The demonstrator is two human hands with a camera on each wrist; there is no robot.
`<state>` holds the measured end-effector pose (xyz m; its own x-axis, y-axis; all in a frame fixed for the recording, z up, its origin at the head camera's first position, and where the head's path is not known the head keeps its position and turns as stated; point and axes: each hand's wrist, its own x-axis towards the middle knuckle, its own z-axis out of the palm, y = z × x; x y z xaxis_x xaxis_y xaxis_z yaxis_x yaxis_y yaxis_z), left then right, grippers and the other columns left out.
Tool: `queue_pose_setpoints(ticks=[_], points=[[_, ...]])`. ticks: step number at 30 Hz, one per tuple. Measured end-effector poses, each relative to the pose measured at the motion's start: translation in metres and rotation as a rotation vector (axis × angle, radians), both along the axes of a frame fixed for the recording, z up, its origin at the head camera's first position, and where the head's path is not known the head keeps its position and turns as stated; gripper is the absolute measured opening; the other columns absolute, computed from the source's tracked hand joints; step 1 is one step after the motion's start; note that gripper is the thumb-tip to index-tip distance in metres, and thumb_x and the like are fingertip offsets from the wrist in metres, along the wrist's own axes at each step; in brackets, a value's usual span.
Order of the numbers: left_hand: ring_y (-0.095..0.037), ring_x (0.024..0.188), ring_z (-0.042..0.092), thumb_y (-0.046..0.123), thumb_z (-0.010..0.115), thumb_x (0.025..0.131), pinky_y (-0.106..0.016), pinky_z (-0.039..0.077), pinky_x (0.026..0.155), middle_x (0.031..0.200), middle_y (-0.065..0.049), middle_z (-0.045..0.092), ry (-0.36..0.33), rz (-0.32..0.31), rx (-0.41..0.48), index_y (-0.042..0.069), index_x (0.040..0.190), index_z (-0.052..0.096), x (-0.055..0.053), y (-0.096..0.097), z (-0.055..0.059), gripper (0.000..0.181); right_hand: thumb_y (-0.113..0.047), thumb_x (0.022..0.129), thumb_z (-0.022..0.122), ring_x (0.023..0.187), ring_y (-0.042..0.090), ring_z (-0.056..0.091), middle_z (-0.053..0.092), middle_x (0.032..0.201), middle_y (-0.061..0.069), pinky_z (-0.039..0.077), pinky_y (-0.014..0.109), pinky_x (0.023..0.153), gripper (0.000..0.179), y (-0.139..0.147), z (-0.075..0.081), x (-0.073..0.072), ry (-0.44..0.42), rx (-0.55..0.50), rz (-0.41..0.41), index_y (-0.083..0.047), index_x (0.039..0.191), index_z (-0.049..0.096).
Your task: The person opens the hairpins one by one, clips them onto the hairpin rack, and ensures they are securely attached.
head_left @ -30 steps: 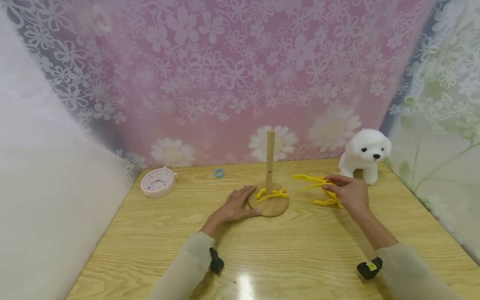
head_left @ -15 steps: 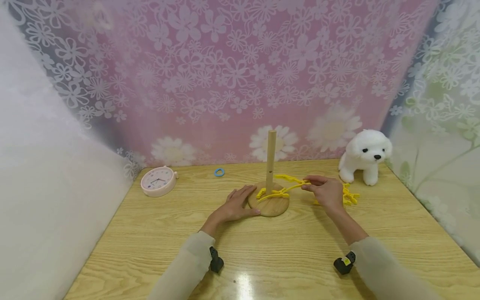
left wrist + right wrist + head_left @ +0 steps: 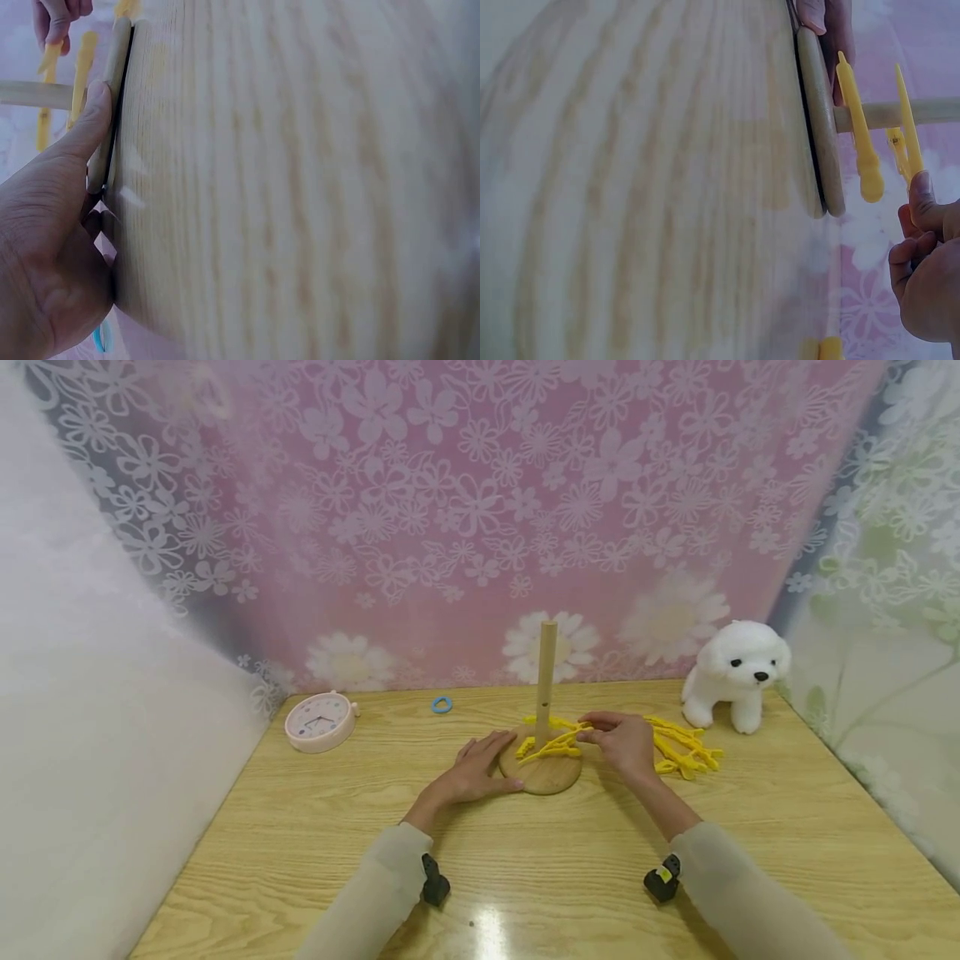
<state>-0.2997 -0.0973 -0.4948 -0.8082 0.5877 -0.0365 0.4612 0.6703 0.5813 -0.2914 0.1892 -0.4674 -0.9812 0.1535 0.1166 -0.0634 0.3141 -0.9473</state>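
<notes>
A round wooden base (image 3: 546, 781) carries an upright wooden post (image 3: 547, 672), with a small dark hole partway up. My left hand (image 3: 474, 774) rests against the base's left rim, thumb in front and fingers stretched toward the back. One yellow forked plastic piece (image 3: 561, 750) lies low around the post, just above the base. Between thumb and fingers of my right hand (image 3: 621, 745) is pinched a second yellow forked plastic piece (image 3: 908, 120). Its prongs reach to either side of the post, above the lower piece. Left-hand fingertips are partly hidden in the left wrist view.
Several yellow pieces (image 3: 686, 750) lie in a pile right of my right hand. A white plush dog (image 3: 738, 672) stands at the back right. Toward the back left are a pink clock (image 3: 321, 722) and a blue ring (image 3: 442, 704). A floral curtain (image 3: 450, 527) hangs behind.
My right hand has carried the yellow forked piece leftward from the pile to the post, its prongs now beside the post. The left hand has stayed at the base.
</notes>
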Motion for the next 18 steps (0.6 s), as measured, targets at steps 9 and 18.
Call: queue_pose_setpoints(ticks=[9,18], points=[[-0.022,0.161,0.008,0.055,0.065,0.100,-0.050,-0.002,0.129,0.174,-0.002,0.016,0.000,0.003,-0.016,0.024,0.169,0.018,0.000,0.000,0.002,0.089,-0.011,0.086,0.087,0.085,0.024,0.079,0.080,0.098,0.014,0.060,0.021,0.066,0.019,-0.010,-0.006,-0.002,0.070,0.174,-0.023,-0.004,0.104,0.083],[-0.019,0.161,0.007,0.057,0.065,0.098,-0.046,-0.005,0.129,0.174,-0.001,0.016,-0.020,0.020,-0.002,0.024,0.169,0.019,-0.003,0.001,-0.005,0.091,-0.018,0.084,0.090,0.098,0.032,0.076,0.079,0.104,0.013,0.062,0.028,0.070,0.025,-0.014,-0.006,0.000,0.038,0.227,-0.007,-0.008,0.105,0.084]])
